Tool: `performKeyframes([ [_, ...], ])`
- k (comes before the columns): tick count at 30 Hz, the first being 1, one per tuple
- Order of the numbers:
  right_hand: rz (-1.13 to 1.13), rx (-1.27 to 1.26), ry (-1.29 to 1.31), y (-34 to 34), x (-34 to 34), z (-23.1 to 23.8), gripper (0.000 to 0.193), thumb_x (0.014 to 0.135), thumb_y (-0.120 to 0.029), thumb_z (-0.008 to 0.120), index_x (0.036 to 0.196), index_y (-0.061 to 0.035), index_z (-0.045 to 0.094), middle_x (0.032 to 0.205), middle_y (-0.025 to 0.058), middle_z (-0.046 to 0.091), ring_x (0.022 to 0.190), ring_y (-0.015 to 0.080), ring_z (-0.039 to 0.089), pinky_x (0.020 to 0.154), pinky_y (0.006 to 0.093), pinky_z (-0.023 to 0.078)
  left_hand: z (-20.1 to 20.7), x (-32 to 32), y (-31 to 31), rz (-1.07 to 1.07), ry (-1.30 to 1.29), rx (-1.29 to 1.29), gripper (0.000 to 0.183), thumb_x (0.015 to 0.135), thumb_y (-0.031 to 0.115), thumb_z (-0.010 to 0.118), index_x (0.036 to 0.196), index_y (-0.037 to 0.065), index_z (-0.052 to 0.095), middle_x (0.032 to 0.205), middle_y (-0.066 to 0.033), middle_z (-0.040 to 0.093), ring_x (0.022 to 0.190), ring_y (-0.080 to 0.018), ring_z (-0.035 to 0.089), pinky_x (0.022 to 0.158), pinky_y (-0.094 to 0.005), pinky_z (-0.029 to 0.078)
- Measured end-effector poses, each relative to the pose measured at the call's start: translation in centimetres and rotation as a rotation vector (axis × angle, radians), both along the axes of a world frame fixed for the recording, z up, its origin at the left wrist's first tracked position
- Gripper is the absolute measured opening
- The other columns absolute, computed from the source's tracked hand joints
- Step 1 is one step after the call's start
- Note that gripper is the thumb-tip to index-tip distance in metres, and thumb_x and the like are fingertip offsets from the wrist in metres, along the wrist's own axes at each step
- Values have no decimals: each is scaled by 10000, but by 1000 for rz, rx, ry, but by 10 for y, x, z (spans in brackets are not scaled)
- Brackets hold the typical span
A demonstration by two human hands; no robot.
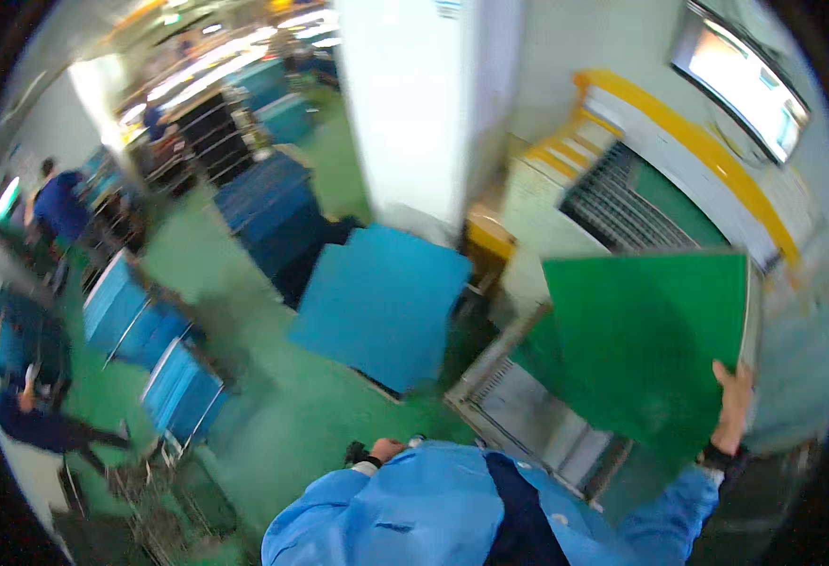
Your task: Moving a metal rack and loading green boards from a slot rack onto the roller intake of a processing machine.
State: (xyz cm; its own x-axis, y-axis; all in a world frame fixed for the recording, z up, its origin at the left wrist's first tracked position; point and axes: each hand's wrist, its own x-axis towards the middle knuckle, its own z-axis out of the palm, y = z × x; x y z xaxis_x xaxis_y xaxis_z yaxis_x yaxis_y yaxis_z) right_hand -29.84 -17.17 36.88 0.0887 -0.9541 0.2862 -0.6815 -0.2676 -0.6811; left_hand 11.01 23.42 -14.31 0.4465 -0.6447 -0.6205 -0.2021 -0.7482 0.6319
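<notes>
A large flat green panel (650, 340) with a pale right edge leans at the right, in front of my body. My right hand (735, 401) grips its right edge, the thumb on the green face and the other fingers hidden behind. Beneath the panel lies a pale-framed unit (494, 377) with a grey inner surface, partly covered by it. My left hand (388, 450) is low beside my blue jacket, apart from the panel. It is small and smeared, so its fingers cannot be made out. Both wrists wear dark bands.
A stack topped by blue sheets (381, 307) stands ahead, near a white pillar (405, 104). Blue carts (183, 391) stand to the left. Two people (60, 203) in dark clothes are further left. A lit screen (745, 80) and a yellow-edged rack (688, 141) are at upper right.
</notes>
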Motion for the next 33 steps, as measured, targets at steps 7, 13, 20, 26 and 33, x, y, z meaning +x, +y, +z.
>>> performKeyframes([
  [7, -73, 317, -1007, -20, -91, -124, 292, 787, -160, 604, 1049, -41, 559, 1029, 84, 558, 918, 209, 526, 787, 332, 421, 19, 1, -18, -55, 51, 99, 427, 695, 408, 641, 887, 26, 652, 859, -140, 642, 801, -237, 616, 722, -321, 474],
  [13, -7, 444, -1427, -13, -27, -125, 249, 797, -129, 582, 1024, -46, 525, 951, 74, 582, 872, 229, 563, 774, 384, 452, 0, -1, -10, -29, 29, 20, 440, 709, 398, 632, 918, 11, 636, 905, -170, 628, 841, -263, 609, 746, -340, 468],
  [20, -119, 471, -1740, -56, 1, -166, 168, 747, 8, 593, 879, -83, 542, 856, 51, 578, 771, 193, 573, 686, 328, 497, 22, -12, 1, -58, -78, 79, 418, 713, 381, 635, 910, 12, 628, 871, -176, 630, 818, -269, 617, 699, -341, 476],
  [26, -154, 458, -1895, -116, 13, -186, 111, 761, 17, 580, 817, -69, 539, 826, 42, 574, 795, 191, 545, 778, 372, 456, 7, -10, 14, -13, -43, 107, 419, 727, 398, 618, 917, 25, 627, 850, -178, 631, 806, -269, 623, 668, -340, 475],
  [33, -197, 682, -1790, -149, 35, -202, 88, 807, -81, 569, 874, -76, 512, 872, 55, 557, 831, 204, 514, 800, 365, 443, 16, -20, 8, 132, 10, 122, 440, 730, 391, 620, 925, -4, 618, 862, -185, 630, 826, -256, 620, 687, -335, 468],
])
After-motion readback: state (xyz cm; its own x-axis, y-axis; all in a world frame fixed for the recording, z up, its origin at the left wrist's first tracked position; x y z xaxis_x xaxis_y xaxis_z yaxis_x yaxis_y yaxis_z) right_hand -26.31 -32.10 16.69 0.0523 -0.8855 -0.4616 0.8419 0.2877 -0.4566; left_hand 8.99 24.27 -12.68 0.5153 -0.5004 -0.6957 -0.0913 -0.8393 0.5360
